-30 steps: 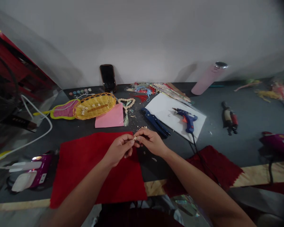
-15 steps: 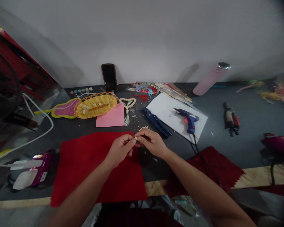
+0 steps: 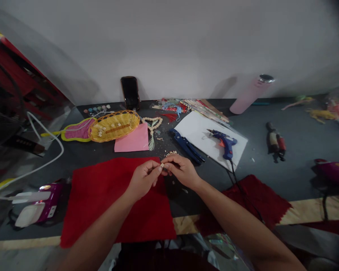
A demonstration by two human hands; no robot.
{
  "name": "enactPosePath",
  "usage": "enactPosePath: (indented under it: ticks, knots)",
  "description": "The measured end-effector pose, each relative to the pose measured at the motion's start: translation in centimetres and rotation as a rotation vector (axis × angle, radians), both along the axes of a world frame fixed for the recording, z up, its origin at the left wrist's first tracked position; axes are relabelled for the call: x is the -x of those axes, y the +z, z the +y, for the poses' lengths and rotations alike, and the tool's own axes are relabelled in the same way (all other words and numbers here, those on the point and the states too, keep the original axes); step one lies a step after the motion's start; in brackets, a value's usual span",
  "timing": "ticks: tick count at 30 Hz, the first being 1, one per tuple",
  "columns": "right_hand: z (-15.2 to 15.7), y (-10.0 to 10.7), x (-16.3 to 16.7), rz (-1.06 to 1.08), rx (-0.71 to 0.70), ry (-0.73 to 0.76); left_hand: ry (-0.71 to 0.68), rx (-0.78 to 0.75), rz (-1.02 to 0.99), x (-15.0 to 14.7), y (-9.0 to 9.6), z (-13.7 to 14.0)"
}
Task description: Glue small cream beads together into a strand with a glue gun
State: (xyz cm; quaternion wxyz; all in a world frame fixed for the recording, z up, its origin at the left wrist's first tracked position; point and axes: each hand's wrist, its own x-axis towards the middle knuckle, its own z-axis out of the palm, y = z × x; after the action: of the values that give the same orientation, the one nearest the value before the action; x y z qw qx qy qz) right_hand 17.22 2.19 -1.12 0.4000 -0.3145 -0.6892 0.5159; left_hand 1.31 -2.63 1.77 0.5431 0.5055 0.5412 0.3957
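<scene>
Fingertips (image 3: 158, 169) of the left hand (image 3: 141, 178) and the right hand (image 3: 185, 173) meet over the far right corner of a red cloth (image 3: 101, 199), both pinched on one small pale piece (image 3: 162, 165) — its exact shape too small to tell. More pale bits (image 3: 171, 153) lie just beyond the right hand, with blue-handled pliers (image 3: 186, 146) near them — and a blue glue gun (image 3: 226, 143) rests farther right on a white sheet (image 3: 190, 122).
</scene>
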Motion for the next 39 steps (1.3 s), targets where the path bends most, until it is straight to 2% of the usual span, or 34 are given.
enactPosePath:
  ticks: [5,11,21,39]
  knots:
    - [-0.3,0.4,0.0,0.018,-0.065,-0.011,0.007,-0.066,0.016,-0.1,0.5,-0.4]
    - [-0.5,1.0,0.0,0.020,-0.216,-0.037,-0.016,-0.114,0.031,0.0,0.5,-0.6]
    - [-0.4,1.0,-0.1,0.009,-0.164,0.011,-0.038,-0.117,0.037,0.1,0.4,-0.5]
    - [-0.4,0.7,0.0,-0.011,-0.115,0.010,-0.039,-0.102,0.094,0.2,0.2,-0.5]
